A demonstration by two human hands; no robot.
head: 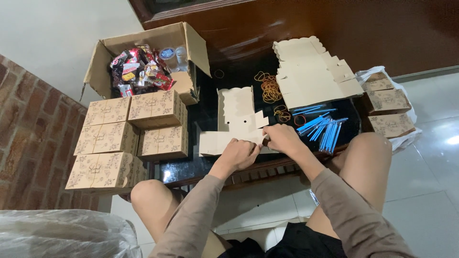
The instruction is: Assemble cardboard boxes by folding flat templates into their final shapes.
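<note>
Cream, thin die-cut cardboard box blank (234, 125) on the dark glossy desk (210, 114) looks light and creasable, both hands, left (237, 154) and right (283, 138), pinching its lower flap edge.

One head-worn camera looks steeply down, fairly near, over the low table (210, 119).

The left hand (239, 154) and right hand (283, 138) covered the near edge of the flat cardboard box blank (235, 119), so the fold under the fingers could not be seen. The print on the stacked patterned boxes (128, 138) was too small to make out. A clear plastic bag (62, 235) was cut off at the bottom left corner.
</note>
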